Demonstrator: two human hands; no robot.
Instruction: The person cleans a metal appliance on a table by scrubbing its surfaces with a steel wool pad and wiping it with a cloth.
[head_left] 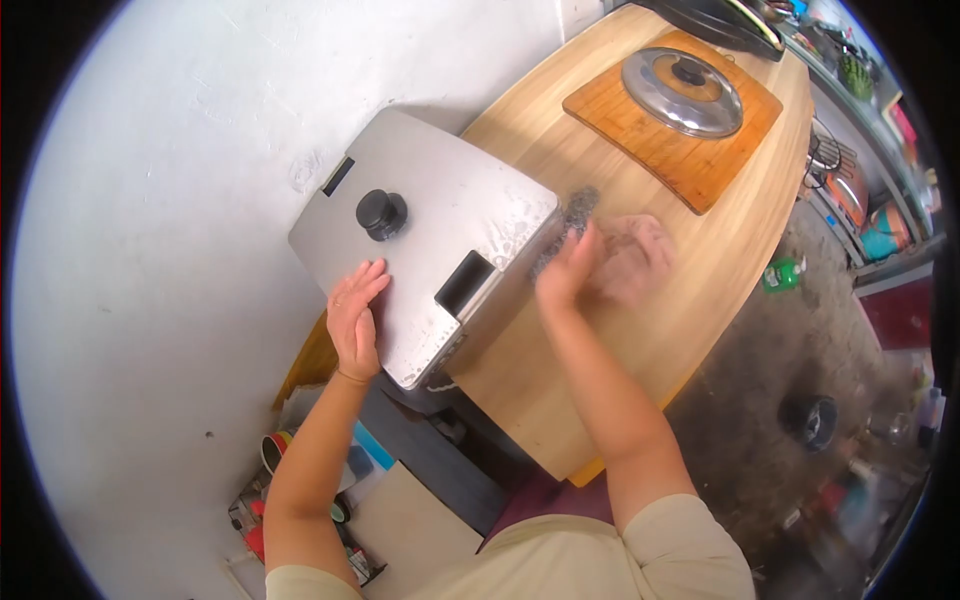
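A silver, box-like appliance with a black knob on its lid stands against the wall. My left hand rests on the near left part of its lid, fingers stretched out and holding nothing. With my right hand I grip a grey steel wool scrubber, which is against the appliance's right side. Wet, foamy marks show on the lid's corner near it. Just right of that hand, a pink cloth lies on the wooden table, partly blurred.
A glass pot lid lies on a wooden cutting board at the table's far end, with a dark pan beyond. A green bottle stands on the floor to the right. The white wall borders the left.
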